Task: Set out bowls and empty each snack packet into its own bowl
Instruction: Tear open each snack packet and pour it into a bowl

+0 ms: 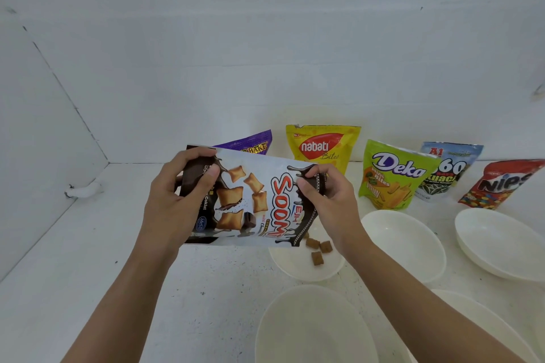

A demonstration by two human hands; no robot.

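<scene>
Left hand (180, 200) and right hand (327, 200) grip Soomi packet (250, 203) sideways above white bowl (298, 268); brown pillow snacks (317, 249) lie in bowl. Five packets stand behind; other bowls at right.

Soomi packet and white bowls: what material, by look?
Soomi packet: likely thin glossy plastic film; it is creased, with glare across the print. White bowls: smooth, off-white, soft sheen, thin rims; probably plastic or melamine, ceramic possible.

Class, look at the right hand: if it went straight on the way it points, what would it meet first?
The Soomi packet, which the right hand is pinching; beyond it probably the left hand, though depth is unclear.
</scene>
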